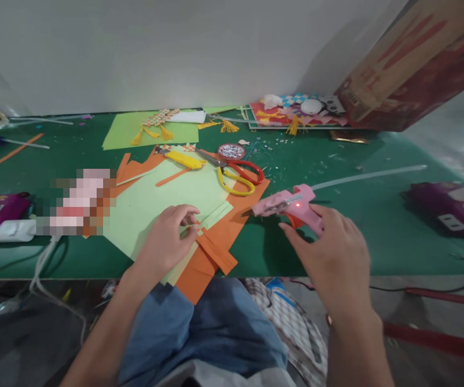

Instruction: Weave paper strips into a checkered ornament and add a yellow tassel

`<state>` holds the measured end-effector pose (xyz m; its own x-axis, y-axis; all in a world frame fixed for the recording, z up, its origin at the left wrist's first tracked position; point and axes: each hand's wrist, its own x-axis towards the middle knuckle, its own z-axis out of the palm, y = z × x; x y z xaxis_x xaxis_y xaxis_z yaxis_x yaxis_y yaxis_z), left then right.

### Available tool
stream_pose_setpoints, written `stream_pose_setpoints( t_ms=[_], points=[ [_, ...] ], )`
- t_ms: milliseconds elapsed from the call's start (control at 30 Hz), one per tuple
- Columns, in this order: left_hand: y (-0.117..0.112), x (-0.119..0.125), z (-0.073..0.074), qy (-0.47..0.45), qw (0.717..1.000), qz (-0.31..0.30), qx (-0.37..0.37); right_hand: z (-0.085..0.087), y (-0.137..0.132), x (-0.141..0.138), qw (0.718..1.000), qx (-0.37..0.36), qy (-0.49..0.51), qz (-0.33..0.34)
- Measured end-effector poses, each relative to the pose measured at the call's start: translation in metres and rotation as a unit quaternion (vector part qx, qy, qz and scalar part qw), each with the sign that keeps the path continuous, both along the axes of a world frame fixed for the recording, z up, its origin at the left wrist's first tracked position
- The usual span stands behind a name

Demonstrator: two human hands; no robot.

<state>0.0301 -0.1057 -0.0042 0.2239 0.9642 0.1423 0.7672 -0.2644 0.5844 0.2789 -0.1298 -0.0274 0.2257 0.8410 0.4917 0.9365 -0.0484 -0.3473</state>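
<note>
Left hand point(171, 236), centre: fingers pinching flat paper strips point(218, 214) | Right hand point(338, 250), lower right: fingers clamped round pink plastic glue gun point(282, 203)

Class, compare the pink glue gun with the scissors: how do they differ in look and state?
The glue gun is mostly pink; the scissors have one red and one yellow handle. The glue gun is held in the right hand, while the scissors lie unheld. The glue gun shows a lit red light; the scissors show none. Both are hand tools.
</note>
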Motion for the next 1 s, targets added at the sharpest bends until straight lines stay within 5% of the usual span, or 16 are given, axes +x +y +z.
stream_pose_setpoints(
  t_ms=[267,1000],
  points=[
    [0.000,0.007,0.003,0.029,0.999,0.019,-0.002,0.000,0.001,0.029,0.992,-0.072,0.030,-0.095],
    [-0.003,0.017,0.001,0.109,0.992,0.051,0.019,-0.006,0.000,0.038,0.992,-0.056,0.048,-0.104]
  ],
)
